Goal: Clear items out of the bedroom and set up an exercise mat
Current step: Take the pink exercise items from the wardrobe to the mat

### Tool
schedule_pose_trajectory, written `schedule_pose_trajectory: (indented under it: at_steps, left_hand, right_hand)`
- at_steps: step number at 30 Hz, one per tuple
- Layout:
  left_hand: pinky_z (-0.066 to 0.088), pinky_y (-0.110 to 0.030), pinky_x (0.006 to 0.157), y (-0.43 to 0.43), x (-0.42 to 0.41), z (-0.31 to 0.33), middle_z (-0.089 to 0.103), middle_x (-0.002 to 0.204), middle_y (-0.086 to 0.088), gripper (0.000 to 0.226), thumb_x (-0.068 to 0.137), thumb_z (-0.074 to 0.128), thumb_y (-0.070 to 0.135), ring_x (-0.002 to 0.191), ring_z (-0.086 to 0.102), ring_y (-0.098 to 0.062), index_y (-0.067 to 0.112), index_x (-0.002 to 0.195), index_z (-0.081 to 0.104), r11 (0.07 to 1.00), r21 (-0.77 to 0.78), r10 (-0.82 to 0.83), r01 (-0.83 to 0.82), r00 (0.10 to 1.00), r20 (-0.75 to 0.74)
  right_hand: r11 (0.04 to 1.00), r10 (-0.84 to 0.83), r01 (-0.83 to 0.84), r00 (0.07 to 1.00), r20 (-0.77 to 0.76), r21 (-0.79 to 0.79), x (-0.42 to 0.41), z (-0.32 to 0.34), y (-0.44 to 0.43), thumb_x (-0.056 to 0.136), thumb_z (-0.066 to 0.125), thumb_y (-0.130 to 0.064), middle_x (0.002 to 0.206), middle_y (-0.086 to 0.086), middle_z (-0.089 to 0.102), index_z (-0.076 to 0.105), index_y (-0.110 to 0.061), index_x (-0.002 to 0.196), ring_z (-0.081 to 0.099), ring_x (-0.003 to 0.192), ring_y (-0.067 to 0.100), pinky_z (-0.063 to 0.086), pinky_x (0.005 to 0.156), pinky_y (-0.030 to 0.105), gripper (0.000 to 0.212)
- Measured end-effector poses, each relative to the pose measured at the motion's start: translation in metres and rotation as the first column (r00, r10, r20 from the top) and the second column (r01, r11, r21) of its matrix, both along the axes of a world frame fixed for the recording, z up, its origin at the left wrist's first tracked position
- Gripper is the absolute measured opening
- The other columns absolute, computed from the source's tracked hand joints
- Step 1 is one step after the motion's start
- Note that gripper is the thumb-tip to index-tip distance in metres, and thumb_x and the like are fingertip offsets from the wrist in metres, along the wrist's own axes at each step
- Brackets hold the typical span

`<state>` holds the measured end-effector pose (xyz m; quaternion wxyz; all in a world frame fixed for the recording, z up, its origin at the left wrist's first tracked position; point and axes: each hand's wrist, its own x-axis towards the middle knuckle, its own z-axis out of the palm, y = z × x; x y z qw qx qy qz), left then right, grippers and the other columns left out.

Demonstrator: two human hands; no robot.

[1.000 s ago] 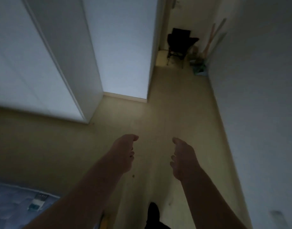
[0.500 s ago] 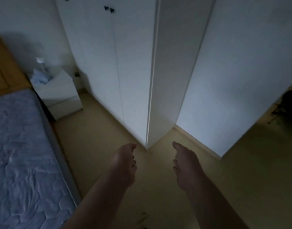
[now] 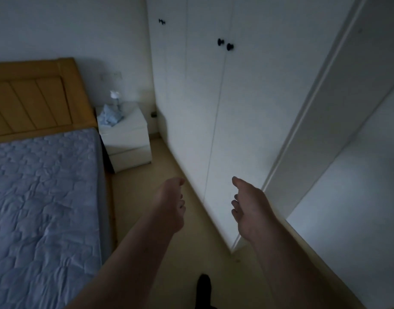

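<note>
- Nearest, left hand (image 3: pixel 170 204) and right hand (image 3: pixel 247 206) are held out over the floor (image 3: pixel 131 197), each grip loose, fingers lightly curled, holding nothing.
- Left of them, bed (image 3: pixel 42 197) with bare quilted mattress; right, wardrobe (image 3: pixel 202 108), doors closed.
- Far left, white bedside counter (image 3: pixel 127 139) carries a crumpled blue cloth (image 3: pixel 109 118) and a small bottle (image 3: pixel 115 98) behind it.
- Judgement: these items lie ahead and left of both grips, left hand nearer. No exercise mat in view.

Dim room: white wardrobe (image 3: pixel 247 108) along the beige floor (image 3: pixel 191 248), white nightstand (image 3: pixel 127 139) beside the bed (image 3: pixel 42 197), headboard (image 3: pixel 35 99) seemingly wooden.
</note>
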<state>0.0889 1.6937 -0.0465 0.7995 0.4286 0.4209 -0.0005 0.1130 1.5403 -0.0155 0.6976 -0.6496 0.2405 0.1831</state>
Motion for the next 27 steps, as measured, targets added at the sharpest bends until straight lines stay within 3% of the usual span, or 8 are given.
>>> schedule_pose_trajectory:
  at_steps: [3, 7, 9, 12, 17, 20, 23, 27]
  left_hand:
    - [0.029, -0.027, 0.056, 0.036, 0.071, 0.014, 0.039, 0.079, -0.006, 0.011, 0.092, 0.060, 0.024, 0.061, 0.033, -0.017, 0.014, 0.088, 0.055, 0.999, 0.002, 0.033, -0.034, 0.999, 0.039]
    - [0.041, -0.031, 0.067, 0.083, 0.164, 0.052, 0.044, 0.083, -0.007, 0.011, 0.091, 0.061, 0.023, 0.066, 0.039, -0.018, 0.014, 0.092, 0.055, 0.998, 0.048, 0.037, -0.040, 0.997, 0.065]
    - [0.045, -0.033, 0.087, 0.104, 0.204, 0.074, 0.051, 0.091, -0.008, 0.012, 0.092, 0.062, 0.021, 0.081, 0.050, -0.022, 0.011, 0.097, 0.059, 0.996, 0.087, 0.023, -0.031, 0.995, 0.096]
    - [0.044, -0.031, 0.088, 0.130, 0.255, 0.107, 0.058, 0.099, -0.009, 0.012, 0.091, 0.063, 0.018, 0.092, 0.055, -0.023, 0.010, 0.100, 0.063, 0.986, 0.148, 0.044, -0.075, 0.978, 0.202]
    - [0.050, -0.031, 0.094, 0.159, 0.336, 0.147, 0.069, 0.107, -0.005, 0.009, 0.095, 0.060, 0.016, 0.106, 0.066, -0.020, 0.012, 0.093, 0.068, 0.979, 0.196, -0.029, -0.049, 0.927, 0.373]
    - [0.052, -0.032, 0.098, 0.169, 0.385, 0.161, 0.071, 0.105, -0.004, 0.009, 0.095, 0.060, 0.015, 0.103, 0.068, -0.018, 0.012, 0.096, 0.069, 0.965, 0.260, -0.159, 0.041, 0.880, 0.448]
    - [0.051, -0.030, 0.096, 0.180, 0.429, 0.171, 0.070, 0.099, -0.004, 0.007, 0.094, 0.060, 0.013, 0.101, 0.068, -0.018, 0.011, 0.090, 0.067, 0.928, 0.345, -0.312, 0.138, 0.795, 0.521]
    - [0.050, -0.031, 0.096, 0.198, 0.485, 0.176, 0.072, 0.108, -0.003, 0.014, 0.095, 0.060, 0.020, 0.104, 0.068, -0.015, 0.019, 0.105, 0.070, 0.800, 0.552, -0.561, 0.236, 0.618, 0.551]
  right_hand:
    - [1.000, 0.008, -0.008, 0.999, 0.035, 0.016, 0.071, 0.007, 0.035, 0.095, 0.063, -0.036, 0.096, -0.001, 0.056, 0.056, -0.009, 0.127, 0.058, 0.105, 0.022, 0.042, 0.109, 0.042, 0.043]
    - [0.997, 0.014, -0.023, 0.993, 0.115, 0.077, 0.172, 0.035, 0.089, 0.095, 0.063, -0.035, 0.082, -0.001, 0.052, 0.061, -0.002, 0.105, 0.051, 0.084, 0.018, 0.045, 0.098, 0.035, 0.035]
    - [0.998, 0.024, -0.035, 0.983, 0.181, 0.059, 0.215, 0.053, 0.115, 0.096, 0.061, -0.037, 0.088, -0.001, 0.058, 0.062, -0.006, 0.107, 0.057, 0.092, 0.019, 0.045, 0.103, 0.039, 0.034]
    - [0.995, 0.095, -0.096, 0.942, 0.321, -0.012, 0.266, 0.080, 0.147, 0.100, 0.052, -0.039, 0.093, 0.007, 0.063, 0.062, -0.001, 0.119, 0.058, 0.099, 0.031, 0.043, 0.106, 0.052, 0.044]
    - [0.997, 0.062, -0.033, 0.861, 0.506, -0.067, 0.343, 0.116, 0.184, 0.098, 0.050, -0.043, 0.085, -0.004, 0.050, 0.053, -0.019, 0.110, 0.046, 0.070, 0.007, 0.046, 0.074, 0.034, 0.027]
    - [0.985, 0.008, 0.087, 0.839, 0.545, -0.149, 0.377, 0.129, 0.199, 0.096, 0.048, -0.047, 0.109, -0.001, 0.054, 0.055, -0.014, 0.118, 0.052, 0.098, 0.015, 0.042, 0.085, 0.035, 0.040]
    - [0.958, -0.075, 0.234, 0.761, 0.644, -0.165, 0.393, 0.141, 0.211, 0.099, 0.046, -0.043, 0.105, -0.005, 0.059, 0.050, -0.024, 0.113, 0.055, 0.101, 0.017, 0.041, 0.079, 0.027, 0.024]
    - [0.859, -0.078, 0.447, 0.597, 0.798, -0.251, 0.409, 0.154, 0.234, 0.106, 0.039, -0.038, 0.154, -0.008, 0.042, 0.034, -0.021, 0.154, 0.037, 0.140, 0.007, 0.023, 0.100, 0.013, 0.052]
